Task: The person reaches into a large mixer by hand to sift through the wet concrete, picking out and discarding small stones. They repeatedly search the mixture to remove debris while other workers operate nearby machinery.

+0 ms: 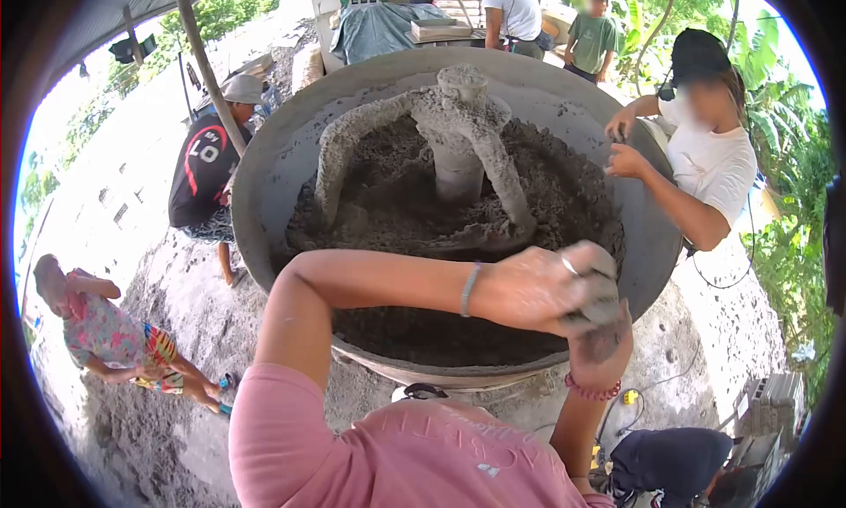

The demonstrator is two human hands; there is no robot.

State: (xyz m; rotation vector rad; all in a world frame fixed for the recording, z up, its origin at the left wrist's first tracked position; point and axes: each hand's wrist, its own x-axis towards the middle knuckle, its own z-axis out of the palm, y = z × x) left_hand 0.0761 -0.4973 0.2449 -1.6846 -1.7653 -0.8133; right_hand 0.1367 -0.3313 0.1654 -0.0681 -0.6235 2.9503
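My left hand (pixel 551 289) wears a ring and a grey wristband. Blurred a little by motion, its curled fingers, coated in grey cement, lie over my right hand (pixel 606 342). My right hand, under a pink beaded bracelet (pixel 592 390), is raised against the left and has grey cement on its palm. Whatever the two hands press between them is hidden. Both are above the near right rim of a big round mixer pan (pixel 264 169). Inside it lies dark grey cement mix (pixel 564 177) around a caked mixing arm and post (pixel 458 169).
At the pan's right, a person in a white shirt (pixel 718 169) holds both hands together over the rim. A person in black (pixel 207 160) bends at the left. Others stand farther off. Grey blocks (pixel 771 407) and a cable lie at lower right; a tarp-covered heap (pixel 379 32) is behind.
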